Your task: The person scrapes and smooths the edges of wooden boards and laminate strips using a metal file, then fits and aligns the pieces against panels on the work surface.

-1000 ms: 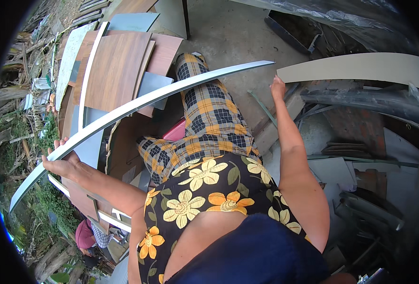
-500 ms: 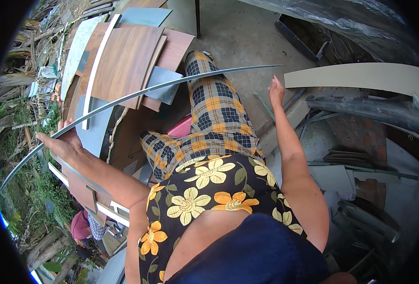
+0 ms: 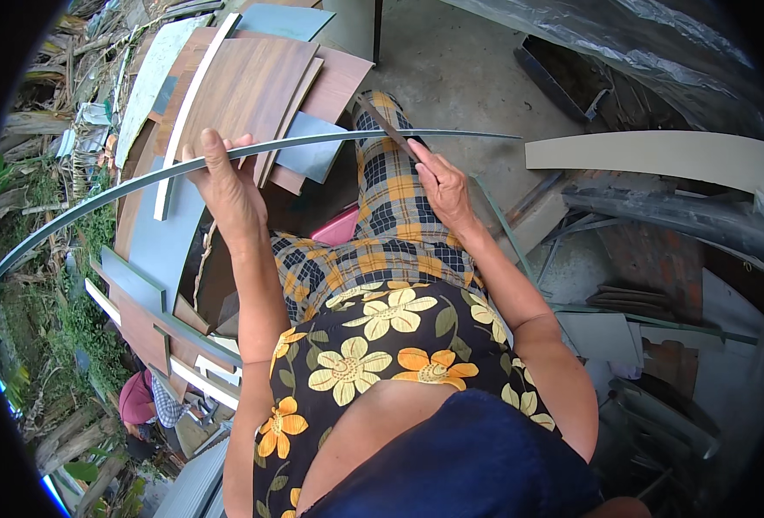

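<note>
A long, thin grey-blue strip (image 3: 330,137) spans the view from the far left across my knee, looking bowed in the fisheye picture. My left hand (image 3: 231,194) is closed round it left of centre, thumb on the near side and fingertips showing beyond. In my right hand (image 3: 445,192) is a narrow, dark knife-like blade (image 3: 385,125), its tip pointing away and left over my plaid-covered knee (image 3: 382,164). The blade crosses the strip; whether the two touch I cannot tell. My right fingers hide the tool's handle end.
Wood-grain and grey-blue boards (image 3: 248,95) lie piled at left, a white strip (image 3: 194,121) among them. A pale curved panel (image 3: 658,160) lies at right, beyond it a dark tray (image 3: 559,78). A pink object (image 3: 336,226) is by my legs. Another person (image 3: 140,401) is at lower left.
My left hand has slid right along the strip and closed round it. My right hand has come in from the strip's right end and now holds the dark blade.
</note>
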`<control>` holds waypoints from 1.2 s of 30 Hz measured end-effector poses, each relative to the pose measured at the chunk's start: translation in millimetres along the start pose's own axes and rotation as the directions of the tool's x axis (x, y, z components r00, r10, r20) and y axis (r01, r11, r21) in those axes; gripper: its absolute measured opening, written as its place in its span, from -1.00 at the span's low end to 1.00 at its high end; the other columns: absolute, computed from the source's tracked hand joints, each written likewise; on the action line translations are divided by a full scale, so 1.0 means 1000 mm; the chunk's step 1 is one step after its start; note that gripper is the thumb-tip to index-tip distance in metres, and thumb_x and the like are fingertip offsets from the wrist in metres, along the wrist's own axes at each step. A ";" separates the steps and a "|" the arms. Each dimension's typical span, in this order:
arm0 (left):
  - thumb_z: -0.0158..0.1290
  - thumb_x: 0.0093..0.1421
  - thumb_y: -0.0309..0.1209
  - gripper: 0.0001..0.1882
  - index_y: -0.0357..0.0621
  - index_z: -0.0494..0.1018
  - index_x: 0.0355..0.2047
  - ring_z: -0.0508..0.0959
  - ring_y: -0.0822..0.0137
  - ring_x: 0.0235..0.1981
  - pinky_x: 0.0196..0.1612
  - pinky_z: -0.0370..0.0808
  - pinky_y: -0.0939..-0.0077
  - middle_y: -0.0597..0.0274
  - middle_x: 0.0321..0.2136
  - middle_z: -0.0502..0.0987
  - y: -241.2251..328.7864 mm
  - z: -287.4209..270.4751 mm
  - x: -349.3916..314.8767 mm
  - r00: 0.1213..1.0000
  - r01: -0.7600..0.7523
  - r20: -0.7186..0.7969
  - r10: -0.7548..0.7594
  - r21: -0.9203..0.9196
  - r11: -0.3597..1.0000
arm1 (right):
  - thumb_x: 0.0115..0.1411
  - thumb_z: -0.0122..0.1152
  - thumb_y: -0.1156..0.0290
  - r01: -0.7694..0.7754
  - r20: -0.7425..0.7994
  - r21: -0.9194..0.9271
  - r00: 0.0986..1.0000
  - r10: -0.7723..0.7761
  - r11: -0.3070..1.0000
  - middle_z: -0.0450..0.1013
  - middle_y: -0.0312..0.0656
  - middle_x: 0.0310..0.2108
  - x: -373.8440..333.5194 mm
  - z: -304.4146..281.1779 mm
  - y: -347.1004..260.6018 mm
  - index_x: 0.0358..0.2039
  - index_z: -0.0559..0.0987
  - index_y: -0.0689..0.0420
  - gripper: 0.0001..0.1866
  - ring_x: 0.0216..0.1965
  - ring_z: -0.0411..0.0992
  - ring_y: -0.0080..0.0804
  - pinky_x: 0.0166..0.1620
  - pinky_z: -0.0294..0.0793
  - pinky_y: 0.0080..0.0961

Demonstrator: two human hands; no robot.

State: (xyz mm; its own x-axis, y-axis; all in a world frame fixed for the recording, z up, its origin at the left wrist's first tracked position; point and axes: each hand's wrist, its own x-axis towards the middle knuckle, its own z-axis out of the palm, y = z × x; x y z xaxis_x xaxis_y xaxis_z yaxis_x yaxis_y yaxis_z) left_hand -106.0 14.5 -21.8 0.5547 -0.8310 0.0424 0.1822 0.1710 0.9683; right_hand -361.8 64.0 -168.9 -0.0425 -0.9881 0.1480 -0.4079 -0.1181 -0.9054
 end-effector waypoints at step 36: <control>0.29 0.14 -0.17 0.10 -0.39 -0.27 0.34 0.41 0.39 -0.16 0.14 0.26 0.41 0.23 -0.27 0.40 -0.034 0.027 -0.041 0.987 0.037 0.141 -0.070 0.225 0.974 | 0.38 -0.08 0.19 -0.397 0.001 -0.015 0.918 0.397 0.918 0.34 -0.29 -0.66 -0.019 -0.018 0.079 -0.09 0.61 0.20 -0.61 -0.58 0.31 -0.56 -0.44 0.33 -0.48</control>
State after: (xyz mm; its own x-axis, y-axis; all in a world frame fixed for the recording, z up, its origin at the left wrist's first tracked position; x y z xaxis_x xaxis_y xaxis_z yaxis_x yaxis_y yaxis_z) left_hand -157.5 28.5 -50.0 0.4203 -0.9074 0.0084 0.0155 0.0165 0.9997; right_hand -410.0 75.0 -235.6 -0.2003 -0.9538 -0.2238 -0.3707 0.2853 -0.8839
